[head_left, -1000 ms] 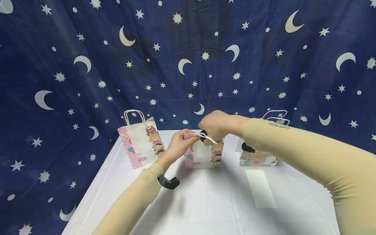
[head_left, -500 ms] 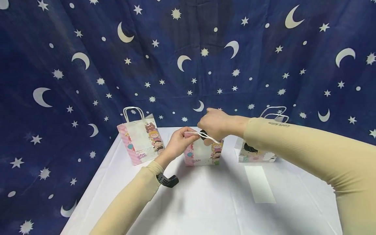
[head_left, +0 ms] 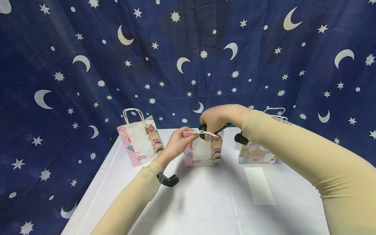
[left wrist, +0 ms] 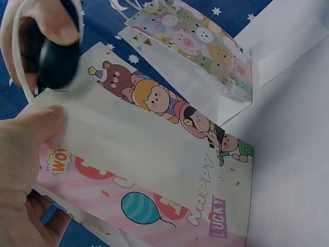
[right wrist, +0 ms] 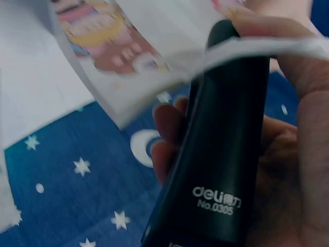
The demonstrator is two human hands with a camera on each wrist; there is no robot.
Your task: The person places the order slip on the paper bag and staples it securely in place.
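The middle paper gift bag (head_left: 202, 153), pink and white with cartoon figures, stands upright on the table. My left hand (head_left: 177, 142) pinches its top edge at the left, thumb on the front (left wrist: 110, 126). In the right wrist view, my right hand (right wrist: 288, 149) grips a black stapler (right wrist: 226, 139) marked "deli". The stapler's nose (left wrist: 60, 62) is at the bag's top edge, by the white cord handle (head_left: 209, 133). Whether its jaws touch the paper I cannot tell. In the head view my right hand (head_left: 215, 117) covers part of the stapler.
A similar gift bag (head_left: 142, 143) with raised cord handles stands to the left. An animal-print bag (head_left: 255, 155) is at the right, partly behind my right arm. A white paper strip (head_left: 259, 186) lies on the table (head_left: 202, 202). A starry blue curtain (head_left: 164, 49) hangs behind.
My right wrist has risen and turned, so more of the black stapler shows at the bag's top edge. My left hand keeps its pinch on the bag, which stays in place.
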